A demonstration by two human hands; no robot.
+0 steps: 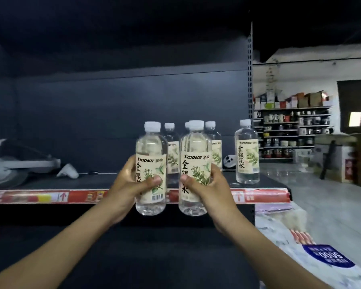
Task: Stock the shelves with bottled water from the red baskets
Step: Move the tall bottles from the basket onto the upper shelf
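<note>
I face a dark shelf [50,184] with a red price strip, where four water bottles [247,152] stand upright toward its right end. My left hand [129,184] grasps one upright bottle [151,170] and my right hand [208,184] grasps another bottle [194,170], both held just in front of the shelf edge.

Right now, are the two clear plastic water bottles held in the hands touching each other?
Apart. The head view shows a dark gap between the left-hand bottle and the right-hand bottle along their whole height.

Bare shelf [104,181] left of 4 standing bottles [247,151] (white clutter [68,171] far left) leaves passage.
</note>
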